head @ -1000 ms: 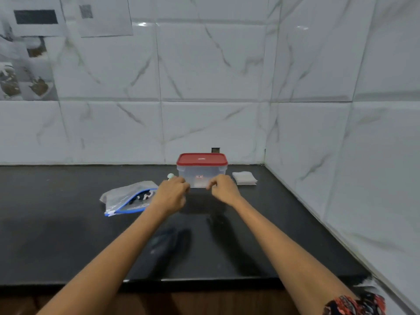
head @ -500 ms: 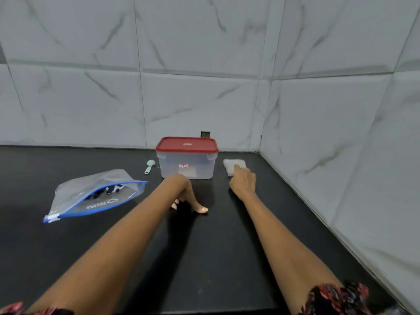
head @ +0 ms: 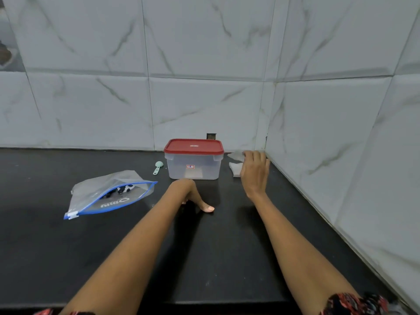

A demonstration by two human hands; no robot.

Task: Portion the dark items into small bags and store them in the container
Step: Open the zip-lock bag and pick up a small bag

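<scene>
- Left hand (head: 189, 196) is resting on the table (head: 227, 258) in front of the box, fingers curling under, thumb pointing right; it is holding nothing.
- Zip bag (head: 106, 194) is lying flat at left, well apart from both hands, blue seal edge facing the viewer. A few dark items (head: 119, 190) are sitting inside near the mouth. Judging it light, limp and slick; pinching the top edge by the seal looks best, keeping the mouth up so nothing spills.
- Scoop (head: 158, 167) is lying just left of the box.
- Box (head: 194, 164) is standing upright, red lid (head: 193, 146) on; through the clear walls it is looking empty.
- Right hand (head: 254, 171) is reaching over the small bags (head: 235, 169) right of the box, fingers bending onto them; a firm grip cannot be told. These are looking thin and floppy, likely clinging together.
</scene>
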